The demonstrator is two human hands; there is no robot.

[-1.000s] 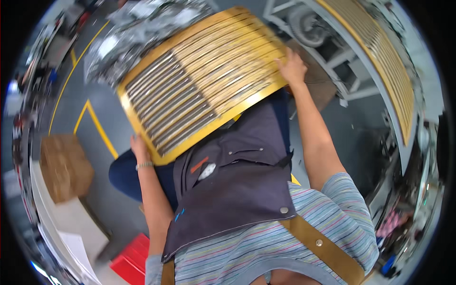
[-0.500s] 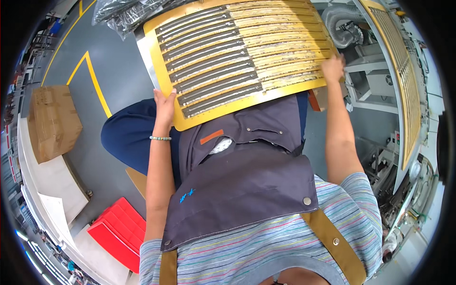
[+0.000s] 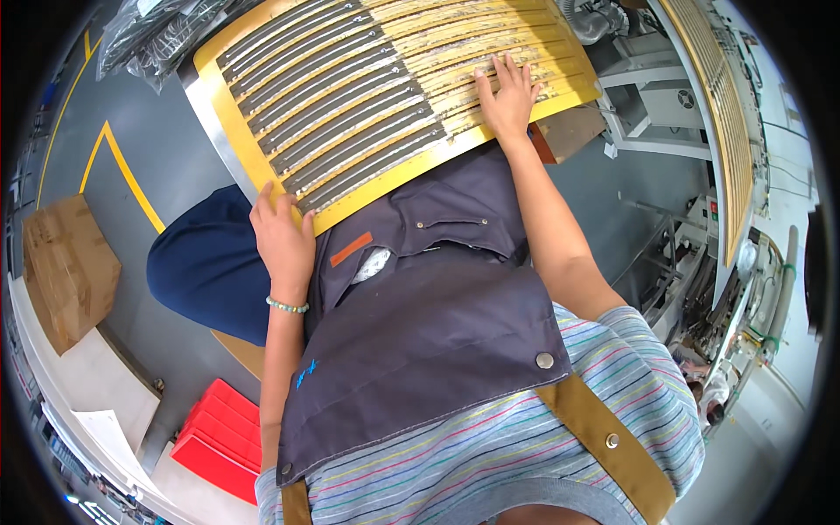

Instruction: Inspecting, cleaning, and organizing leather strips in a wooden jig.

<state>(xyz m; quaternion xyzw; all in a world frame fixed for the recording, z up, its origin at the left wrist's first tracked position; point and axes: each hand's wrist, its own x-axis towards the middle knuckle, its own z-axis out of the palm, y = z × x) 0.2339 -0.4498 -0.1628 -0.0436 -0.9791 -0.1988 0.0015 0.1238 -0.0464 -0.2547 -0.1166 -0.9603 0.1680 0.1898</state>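
Observation:
A large yellow slotted plate point(image 3: 385, 185) lies tilted across my lap. Long dark strips point(image 3: 337, 114) fill rows on its left half; on the right half the rows look pale and streaked. My left hand point(image 3: 282, 227) rests at the near left corner with its fingers apart on the rim. Flat over the pale right half, near the lower edge, lies my right hand point(image 3: 507, 101), fingers spread. Under the plate's left side shows a silvery metal edge point(image 3: 214, 131). I see nothing held in either hand.
A second slotted panel point(image 3: 722, 122) stands upright at the right beside a grey metal frame point(image 3: 656, 147). Clear plastic bags point(image 3: 162, 44) lie at the far left. A cardboard box point(image 3: 70, 271) and a red bin point(image 3: 219, 442) are on the left.
My right hand has moved from the plate's right edge onto its surface. My left hand has shifted its hold to fingers spread at the corner. The view has shifted a little.

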